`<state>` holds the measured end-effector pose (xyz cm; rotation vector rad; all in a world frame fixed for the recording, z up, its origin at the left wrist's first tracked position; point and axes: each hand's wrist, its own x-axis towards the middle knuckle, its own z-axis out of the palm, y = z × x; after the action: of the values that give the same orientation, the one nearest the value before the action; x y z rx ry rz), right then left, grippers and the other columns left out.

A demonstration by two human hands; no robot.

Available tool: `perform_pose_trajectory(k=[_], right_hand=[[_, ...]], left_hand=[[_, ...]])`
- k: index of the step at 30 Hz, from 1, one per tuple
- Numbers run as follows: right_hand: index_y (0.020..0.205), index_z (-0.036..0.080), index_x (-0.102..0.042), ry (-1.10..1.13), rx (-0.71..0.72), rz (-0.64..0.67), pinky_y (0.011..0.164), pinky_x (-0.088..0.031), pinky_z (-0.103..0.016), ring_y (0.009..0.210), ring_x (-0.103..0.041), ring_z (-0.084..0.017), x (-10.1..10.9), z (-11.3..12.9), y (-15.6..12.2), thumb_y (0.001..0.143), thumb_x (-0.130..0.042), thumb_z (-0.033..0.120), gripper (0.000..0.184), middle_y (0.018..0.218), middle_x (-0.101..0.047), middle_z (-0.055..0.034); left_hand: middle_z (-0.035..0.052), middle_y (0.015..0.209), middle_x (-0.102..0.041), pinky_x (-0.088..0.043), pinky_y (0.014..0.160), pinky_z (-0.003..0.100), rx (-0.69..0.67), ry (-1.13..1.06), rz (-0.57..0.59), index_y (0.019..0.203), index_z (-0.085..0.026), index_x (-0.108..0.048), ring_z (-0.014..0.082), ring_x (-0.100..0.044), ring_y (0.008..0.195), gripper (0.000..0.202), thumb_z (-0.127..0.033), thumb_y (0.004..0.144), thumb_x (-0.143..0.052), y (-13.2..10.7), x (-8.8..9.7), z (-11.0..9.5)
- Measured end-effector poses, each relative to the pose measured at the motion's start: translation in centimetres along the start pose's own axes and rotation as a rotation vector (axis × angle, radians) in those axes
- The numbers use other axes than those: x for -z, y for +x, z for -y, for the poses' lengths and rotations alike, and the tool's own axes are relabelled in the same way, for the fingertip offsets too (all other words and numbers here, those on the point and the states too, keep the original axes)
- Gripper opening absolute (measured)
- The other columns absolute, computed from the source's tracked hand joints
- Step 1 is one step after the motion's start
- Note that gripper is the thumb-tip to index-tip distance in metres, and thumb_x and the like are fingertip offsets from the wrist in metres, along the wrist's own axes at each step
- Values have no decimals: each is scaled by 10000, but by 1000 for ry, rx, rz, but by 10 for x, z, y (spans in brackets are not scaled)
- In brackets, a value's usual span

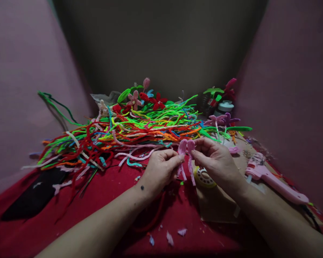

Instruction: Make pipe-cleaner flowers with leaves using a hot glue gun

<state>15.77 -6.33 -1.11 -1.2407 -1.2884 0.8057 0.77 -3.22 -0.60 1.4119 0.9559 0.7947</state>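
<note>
Two pink loops of bent pipe cleaner (190,145) stand side by side between my hands, their ends hanging down. My left hand (165,166) pinches the left loop between thumb and fingers. On the other side, my right hand (211,156) has thumb and forefinger closed on the right loop. Whether the two loops are joined cannot be made out. Just behind my hands lies a large heap of pipe cleaners (150,129) in green, red, orange, pink and white. A yellow-rimmed disc with holes (204,177) sits partly under my right hand.
A pink hot glue gun (276,179) lies on cardboard (218,208) at the right. Finished pipe-cleaner flowers (158,102) stand behind the heap. A lidded jar (226,106) is at the back right. A black flat item (33,195) lies left on the red cloth (97,218), among fuzz scraps.
</note>
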Motion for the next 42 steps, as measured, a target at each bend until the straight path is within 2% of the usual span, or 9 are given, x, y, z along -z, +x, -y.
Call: perform_pose_trajectory(k=[6,15,25,34,42], right_hand=[[820,175,-575,-100,85,-10,492,-353,-222,558,-453,-96,1,-1,0,767,-585,234,80,661,-535,18],[833,158,-591,-142,110,-16,522,-373,-230,586,-481,-104,0,3,-2,765,-558,192,83,697,-560,2],[822,145,-585,-122,82,-42,524,-373,-241,589,-471,-113,-4,1,-3,760,-568,218,97,681,-554,-6],[839,149,-589,-124,66,-54,576,-405,-270,624,-517,-133,-7,0,-3,758,-566,216,108,722,-592,-23],[844,145,-608,-126,70,-85,557,-402,-256,607,-513,-124,-9,1,-3,747,-569,197,117,702,-599,-16]], left_hand=[[-55,366,-425,-219,359,193,-21,13,8,520,-154,-514,46,-337,314,296,-312,759,-588,1,0,1],[-51,400,-443,-239,374,190,-62,99,6,537,-147,-525,46,-352,345,302,-319,781,-568,0,1,2],[-56,419,-447,-242,387,180,-111,137,16,567,-144,-530,43,-352,372,300,-332,800,-543,0,1,6],[-53,407,-449,-244,374,176,-97,131,18,550,-145,-522,43,-356,358,291,-309,789,-554,0,0,2],[-55,401,-449,-243,372,178,-103,117,18,547,-147,-518,42,-355,352,297,-316,788,-557,-1,-2,2]])
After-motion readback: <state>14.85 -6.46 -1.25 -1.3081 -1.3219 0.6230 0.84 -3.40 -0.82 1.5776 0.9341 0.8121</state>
